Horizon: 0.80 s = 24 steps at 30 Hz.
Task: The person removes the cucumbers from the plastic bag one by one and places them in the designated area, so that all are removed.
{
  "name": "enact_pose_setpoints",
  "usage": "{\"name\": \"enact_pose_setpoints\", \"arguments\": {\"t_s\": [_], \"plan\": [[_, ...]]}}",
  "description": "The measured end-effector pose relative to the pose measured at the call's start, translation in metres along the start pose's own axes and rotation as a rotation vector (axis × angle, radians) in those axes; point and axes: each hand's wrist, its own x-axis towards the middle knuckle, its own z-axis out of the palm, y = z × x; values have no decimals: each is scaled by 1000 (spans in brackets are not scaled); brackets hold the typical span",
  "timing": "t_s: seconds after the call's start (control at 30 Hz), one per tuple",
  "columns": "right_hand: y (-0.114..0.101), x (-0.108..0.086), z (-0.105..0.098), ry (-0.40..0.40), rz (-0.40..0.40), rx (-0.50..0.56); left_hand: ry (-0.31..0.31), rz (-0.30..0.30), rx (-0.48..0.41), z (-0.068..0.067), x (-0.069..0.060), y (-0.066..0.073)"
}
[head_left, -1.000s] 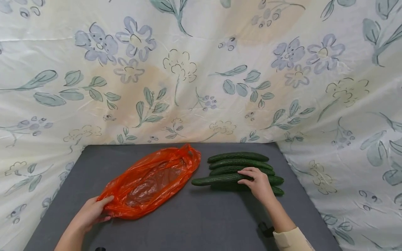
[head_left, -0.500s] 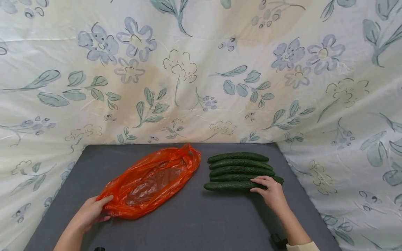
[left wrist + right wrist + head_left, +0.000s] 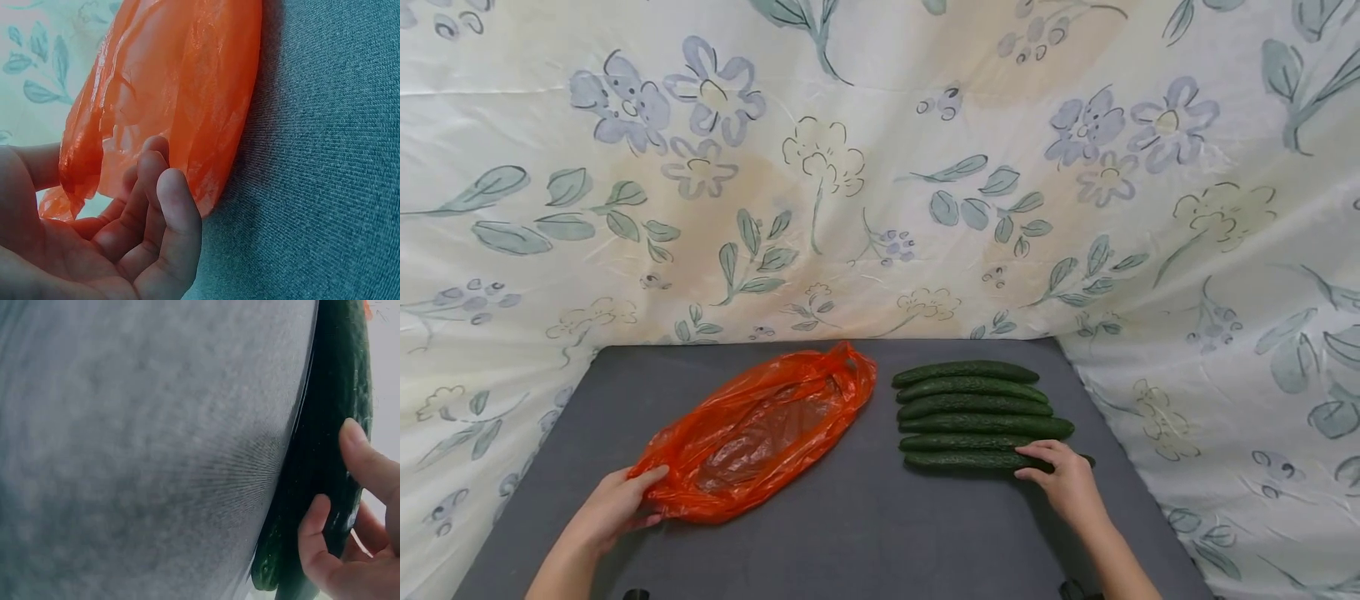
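Note:
On the left of the head view, my left hand grips the near end of an orange-red plastic bag. The bag lies slanted and partly spread. The left wrist view shows a gathered fold of the bag between the thumb and curled fingers. At the right, dark green cucumbers lie side by side in a row. My right hand holds the right part of the cucumber nearest me between thumb and fingers. Those fingers hide part of that cucumber; in the right wrist view, two cucumbers overlap beside the hand.
A grey cloth-covered table carries everything. Behind it and along both sides hangs a pale floral cloth. A small dark object shows at the bottom edge, left of centre.
My right hand has brought the held cucumber toward me and to the right, from above the others to the row's near side. The left hand and bag have hardly moved.

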Motion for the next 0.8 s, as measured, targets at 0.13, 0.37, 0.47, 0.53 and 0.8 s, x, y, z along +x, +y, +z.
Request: {"name": "enact_pose_setpoints", "arguments": {"t_s": [0.13,0.37,0.47,0.53,0.8], "plan": [[-3,-1,1,-29,29,-19,10,1,7,0,-1,1],[-14,0,0,-78,76,-67,19,-4,4,1,0,1],[-17,3,-4,-127,95,-131,20,3,4,1,0,2],[-17,3,-6,-159,104,-168,20,8,7,2,0,2],[-9,2,-6,-149,76,-152,19,9,2,3,-1,6]]}}
